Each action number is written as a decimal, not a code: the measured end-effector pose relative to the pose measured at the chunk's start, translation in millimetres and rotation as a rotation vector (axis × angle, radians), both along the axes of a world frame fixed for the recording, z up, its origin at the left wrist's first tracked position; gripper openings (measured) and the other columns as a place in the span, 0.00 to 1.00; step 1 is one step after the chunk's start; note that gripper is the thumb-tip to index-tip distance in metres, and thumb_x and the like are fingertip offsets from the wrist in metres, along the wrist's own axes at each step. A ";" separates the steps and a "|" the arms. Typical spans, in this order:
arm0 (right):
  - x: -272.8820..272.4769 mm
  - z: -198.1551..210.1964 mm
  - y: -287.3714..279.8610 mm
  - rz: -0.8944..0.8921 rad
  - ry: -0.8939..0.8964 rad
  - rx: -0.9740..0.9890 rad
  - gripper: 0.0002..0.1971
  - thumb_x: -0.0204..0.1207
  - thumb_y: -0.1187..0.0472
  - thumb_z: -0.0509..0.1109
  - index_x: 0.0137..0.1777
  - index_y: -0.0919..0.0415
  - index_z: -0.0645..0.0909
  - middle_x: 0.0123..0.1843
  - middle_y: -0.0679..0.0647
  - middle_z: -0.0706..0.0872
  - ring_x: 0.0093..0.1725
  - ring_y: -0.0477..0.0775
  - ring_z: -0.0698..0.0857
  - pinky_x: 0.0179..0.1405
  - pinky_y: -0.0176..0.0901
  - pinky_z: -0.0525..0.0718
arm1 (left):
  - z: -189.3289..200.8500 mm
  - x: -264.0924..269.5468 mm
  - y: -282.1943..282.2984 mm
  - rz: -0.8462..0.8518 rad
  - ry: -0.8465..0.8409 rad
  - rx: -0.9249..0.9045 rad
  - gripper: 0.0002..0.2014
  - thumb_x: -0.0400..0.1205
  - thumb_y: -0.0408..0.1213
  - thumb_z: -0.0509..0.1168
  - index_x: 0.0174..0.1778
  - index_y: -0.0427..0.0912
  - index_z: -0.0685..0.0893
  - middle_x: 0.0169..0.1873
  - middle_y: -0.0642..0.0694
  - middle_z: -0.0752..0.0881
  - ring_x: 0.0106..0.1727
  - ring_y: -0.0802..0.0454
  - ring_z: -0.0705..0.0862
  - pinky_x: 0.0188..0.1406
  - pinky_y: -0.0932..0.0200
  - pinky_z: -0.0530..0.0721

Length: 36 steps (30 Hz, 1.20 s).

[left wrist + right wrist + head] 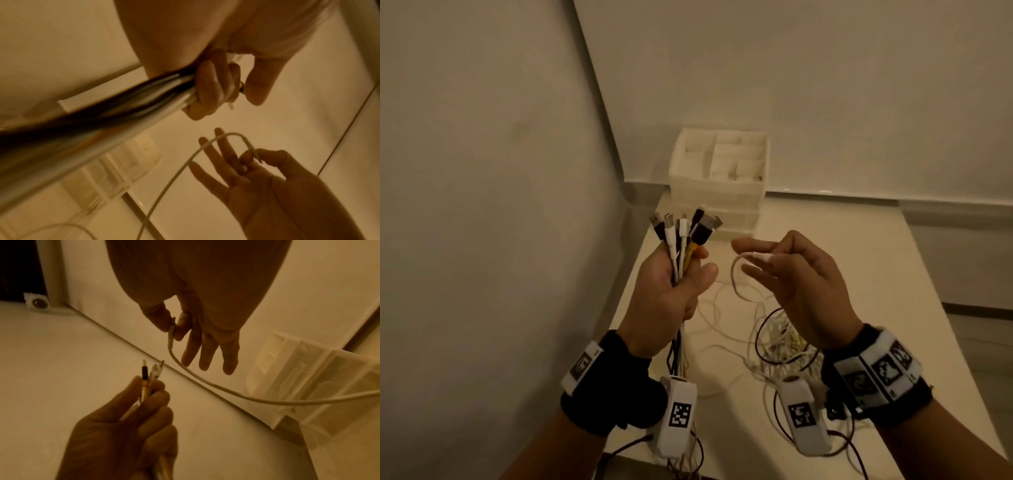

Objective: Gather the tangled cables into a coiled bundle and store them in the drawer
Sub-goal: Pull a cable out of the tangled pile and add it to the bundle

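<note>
My left hand [678, 281] grips a bunch of cable ends [685, 236], white, black and yellow, with the plugs standing up above the fist. The same bunch [115, 104] runs under my left palm in the left wrist view. My right hand [791, 270] pinches the plug end of one white cable [736, 274] between thumb and forefinger, its other fingers spread. That cable [205, 382] loops down to the tangled cables [780, 339] on the white table [876, 308]. The white drawer unit [719, 185] stands at the back, in the corner.
Walls close in on the left and behind the drawer unit [308, 386]. The drawer unit's top holds an open divided tray [726, 157]. Loose cable loops trail over the table's front edge between my wrists. A grey ledge [962, 260] lies right of the table.
</note>
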State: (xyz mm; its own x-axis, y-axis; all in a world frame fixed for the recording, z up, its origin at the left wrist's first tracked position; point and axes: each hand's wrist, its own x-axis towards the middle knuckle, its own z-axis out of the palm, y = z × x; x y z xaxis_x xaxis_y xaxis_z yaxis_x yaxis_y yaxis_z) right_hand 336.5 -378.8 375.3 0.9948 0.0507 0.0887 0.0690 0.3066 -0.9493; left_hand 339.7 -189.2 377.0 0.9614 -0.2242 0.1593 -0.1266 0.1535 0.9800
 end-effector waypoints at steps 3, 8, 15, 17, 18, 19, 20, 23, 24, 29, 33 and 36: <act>-15.1 15.7 -6.1 0.024 0.052 0.146 0.08 0.80 0.68 0.56 0.39 0.64 0.68 0.49 0.74 0.88 0.53 0.70 0.88 0.59 0.62 0.84 | 5.4 -6.8 -20.0 0.014 -0.073 0.095 0.13 0.75 0.41 0.72 0.50 0.41 0.80 0.23 0.44 0.62 0.20 0.52 0.60 0.21 0.61 0.65; -39.2 26.8 0.9 -0.086 0.052 0.075 0.19 0.79 0.52 0.60 0.48 0.74 0.72 0.41 0.64 0.83 0.39 0.61 0.85 0.42 0.54 0.87 | 15.4 -22.1 -51.8 0.020 -0.124 0.136 0.12 0.75 0.39 0.75 0.48 0.41 0.80 0.23 0.41 0.64 0.21 0.53 0.65 0.22 0.65 0.72; -60.6 35.3 1.0 -0.191 0.063 0.135 0.17 0.74 0.50 0.67 0.42 0.68 0.75 0.45 0.70 0.83 0.45 0.62 0.85 0.43 0.55 0.85 | 19.7 -42.1 -81.2 0.065 -0.172 0.154 0.07 0.82 0.34 0.65 0.55 0.44 0.85 0.31 0.54 0.88 0.28 0.61 0.84 0.30 0.69 0.81; -67.7 35.4 -3.8 -0.184 0.072 0.109 0.19 0.73 0.49 0.67 0.45 0.69 0.73 0.43 0.68 0.81 0.40 0.59 0.85 0.36 0.50 0.86 | 27.7 -45.6 -83.8 0.071 -0.154 0.117 0.09 0.85 0.36 0.60 0.48 0.53 0.85 0.24 0.56 0.82 0.20 0.55 0.74 0.24 0.70 0.76; -71.6 33.6 -6.8 -0.172 0.069 0.082 0.20 0.74 0.49 0.67 0.47 0.69 0.72 0.42 0.65 0.80 0.37 0.58 0.84 0.33 0.49 0.85 | 28.1 -44.4 -83.3 0.097 -0.168 0.120 0.11 0.86 0.40 0.59 0.42 0.56 0.83 0.21 0.56 0.77 0.20 0.56 0.69 0.23 0.67 0.72; -75.1 30.8 -10.0 -0.143 0.052 0.022 0.19 0.76 0.49 0.66 0.49 0.69 0.71 0.41 0.62 0.80 0.34 0.58 0.83 0.31 0.49 0.83 | 29.1 -41.7 -81.9 0.122 -0.181 0.129 0.12 0.87 0.44 0.58 0.38 0.56 0.81 0.21 0.53 0.73 0.21 0.56 0.68 0.23 0.64 0.70; -78.8 27.2 -12.9 -0.098 0.022 -0.074 0.17 0.79 0.51 0.65 0.49 0.67 0.71 0.40 0.61 0.80 0.32 0.58 0.82 0.29 0.49 0.81 | 31.1 -38.5 -79.5 0.144 -0.183 0.121 0.13 0.86 0.48 0.57 0.37 0.53 0.80 0.22 0.50 0.71 0.22 0.54 0.68 0.23 0.60 0.68; -90.7 9.8 -21.5 0.055 -0.071 -0.402 0.08 0.85 0.60 0.61 0.46 0.62 0.76 0.36 0.57 0.85 0.27 0.54 0.81 0.29 0.46 0.80 | 42.5 -28.5 -71.7 0.185 -0.196 0.043 0.20 0.88 0.48 0.51 0.39 0.36 0.75 0.25 0.43 0.76 0.25 0.45 0.75 0.25 0.53 0.76; -94.9 2.4 -24.3 0.103 -0.082 -0.476 0.09 0.85 0.60 0.60 0.46 0.60 0.79 0.34 0.57 0.86 0.27 0.52 0.82 0.30 0.44 0.80 | 47.2 -25.6 -67.0 0.189 -0.204 -0.008 0.21 0.89 0.46 0.49 0.38 0.36 0.75 0.25 0.46 0.78 0.28 0.44 0.80 0.29 0.50 0.82; -106.6 -29.2 -48.2 0.153 0.002 -0.667 0.16 0.85 0.54 0.59 0.38 0.57 0.82 0.25 0.49 0.79 0.26 0.44 0.77 0.32 0.44 0.78 | 68.9 -19.8 -37.2 0.173 -0.088 -0.266 0.21 0.90 0.44 0.50 0.30 0.44 0.66 0.22 0.50 0.63 0.16 0.56 0.61 0.15 0.68 0.64; -99.1 -27.4 -65.1 -0.019 -0.009 -0.683 0.21 0.82 0.48 0.63 0.31 0.61 0.79 0.24 0.50 0.77 0.26 0.46 0.74 0.31 0.46 0.74 | 57.9 -28.3 -34.5 0.131 -0.144 -0.018 0.17 0.83 0.43 0.65 0.29 0.48 0.72 0.20 0.51 0.63 0.16 0.57 0.60 0.15 0.70 0.61; -89.5 -11.7 -65.8 -0.121 0.017 -0.506 0.20 0.82 0.60 0.67 0.27 0.65 0.74 0.23 0.51 0.72 0.26 0.52 0.69 0.30 0.50 0.69 | 38.1 -41.9 -55.3 0.108 -0.202 0.305 0.11 0.75 0.35 0.75 0.30 0.55 0.84 0.22 0.58 0.80 0.23 0.62 0.76 0.24 0.69 0.75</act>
